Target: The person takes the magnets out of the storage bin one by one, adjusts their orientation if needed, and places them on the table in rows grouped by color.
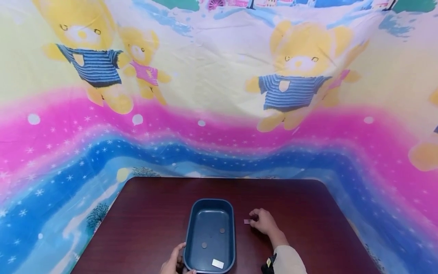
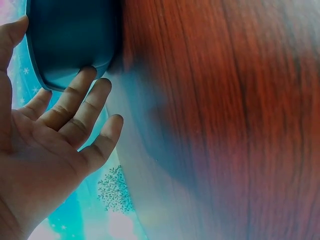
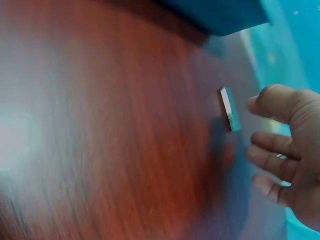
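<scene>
A dark blue-grey rounded tray (image 1: pixel 210 219) stands on the table. My left hand (image 1: pixel 172 262) touches its near left side; in the left wrist view the fingers of that left hand (image 2: pixel 55 137) are spread against the tray's wall (image 2: pixel 75 37). To the right of the tray, my right hand (image 1: pixel 265 222) hovers at a small flat rectangular piece (image 1: pixel 246 221) on the table. The right wrist view shows a gap between the loosely bent fingers of the right hand (image 3: pixel 295 145) and that piece (image 3: pixel 229 107), which has a pale edge.
Inside the tray lie two small round coin-like discs, one disc (image 1: pixel 204 245) left of the other disc (image 1: pixel 222 230), and a whitish rectangular piece (image 1: pixel 217 263) at the near end. Beneath is a dark reddish wooden table (image 1: pixel 154 213). A printed bear cloth (image 1: pixel 219 148) hangs around the table's far edge and sides.
</scene>
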{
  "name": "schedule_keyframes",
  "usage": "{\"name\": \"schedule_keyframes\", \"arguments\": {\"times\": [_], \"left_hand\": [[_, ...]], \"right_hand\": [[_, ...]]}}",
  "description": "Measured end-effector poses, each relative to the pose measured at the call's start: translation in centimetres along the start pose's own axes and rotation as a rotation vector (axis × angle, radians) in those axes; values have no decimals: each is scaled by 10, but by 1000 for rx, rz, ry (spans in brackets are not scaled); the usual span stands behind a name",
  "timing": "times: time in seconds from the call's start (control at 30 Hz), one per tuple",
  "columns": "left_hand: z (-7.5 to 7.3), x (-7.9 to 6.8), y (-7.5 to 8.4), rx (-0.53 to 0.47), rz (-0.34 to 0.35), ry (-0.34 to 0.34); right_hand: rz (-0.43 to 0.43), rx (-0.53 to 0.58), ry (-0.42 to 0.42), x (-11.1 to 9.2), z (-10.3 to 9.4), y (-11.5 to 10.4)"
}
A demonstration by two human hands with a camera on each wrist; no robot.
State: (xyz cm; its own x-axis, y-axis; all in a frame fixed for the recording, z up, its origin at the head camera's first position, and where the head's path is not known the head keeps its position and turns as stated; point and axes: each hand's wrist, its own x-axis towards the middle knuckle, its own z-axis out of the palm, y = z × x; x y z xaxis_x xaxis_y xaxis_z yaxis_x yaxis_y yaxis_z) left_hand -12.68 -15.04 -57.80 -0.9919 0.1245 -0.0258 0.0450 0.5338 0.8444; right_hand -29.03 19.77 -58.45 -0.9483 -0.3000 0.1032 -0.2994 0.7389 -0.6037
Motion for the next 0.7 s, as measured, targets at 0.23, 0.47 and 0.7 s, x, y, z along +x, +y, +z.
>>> {"name": "schedule_keyframes", "arguments": {"times": [0.23, 0.47, 0.7], "left_hand": [[-2, -1, 2, -22, -10, 0], [-4, 0, 3, -29, -25, -21], [-1, 1, 1, -41, -31, -26]], "right_hand": [[69, 162, -97, -12, -14, -30], [19, 250, -191, -15, -24, -60], [-49, 216, -213, -7, -28, -91]]}}
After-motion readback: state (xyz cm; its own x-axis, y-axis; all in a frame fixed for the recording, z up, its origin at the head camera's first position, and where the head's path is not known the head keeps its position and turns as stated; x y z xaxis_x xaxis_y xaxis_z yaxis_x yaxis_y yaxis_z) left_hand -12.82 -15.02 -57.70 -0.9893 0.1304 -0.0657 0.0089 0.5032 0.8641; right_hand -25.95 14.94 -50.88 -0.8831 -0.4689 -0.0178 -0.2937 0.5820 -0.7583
